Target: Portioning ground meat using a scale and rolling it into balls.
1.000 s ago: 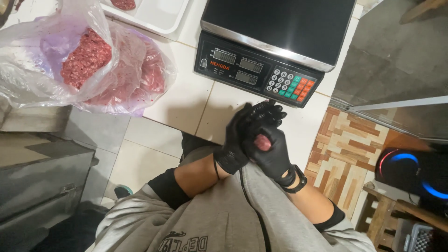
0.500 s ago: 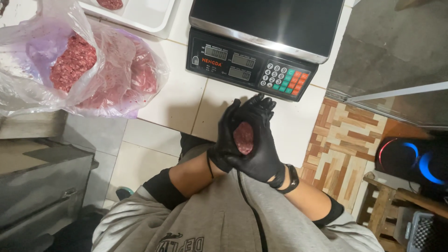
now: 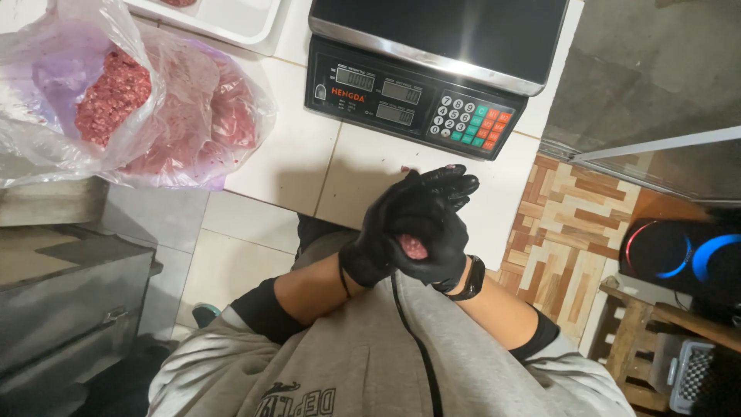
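Head view, looking straight down at the worker's torso and both forearms. Both hands wear black gloves and are pressed together, palm to palm, over the near edge of a white tiled counter point(image 3: 363, 166).

1. Left hand point(image 3: 378, 235): fingers extended and curved against the opposing palm, closed around a small lump of pink ground meat point(image 3: 414, 247). The bare forearm runs down to a rolled black sleeve.
2. Right hand point(image 3: 436, 232): cupped over the left, fingertips pointing up toward the scale. It also encloses the meat lump. A black wristband point(image 3: 468, 284) sits at this wrist.
3. Meat lump: only a small pink patch shows in the gap at the heels of the two palms. Its full shape cannot be determined, as the gloves hide the rest.

Surrounding items:
- Digital scale point(image 3: 417, 85): black housing with a steel platter, displays and a coloured keypad; stands on the counter just beyond the fingertips, apart from them.
- Clear plastic bag point(image 3: 170, 116): lies at the left of the counter, well apart from the hands, and holds a large mass of red ground meat.
- White tray point(image 3: 231, 19): at the top edge, behind the bag, partly cut off.
- Grey sweatshirt point(image 3: 363, 363): fills the lower frame; a thin black cord hangs down its front.
- Speaker with a blue light ring point(image 3: 687, 259): at the right, on the floor side, near a wooden stool.
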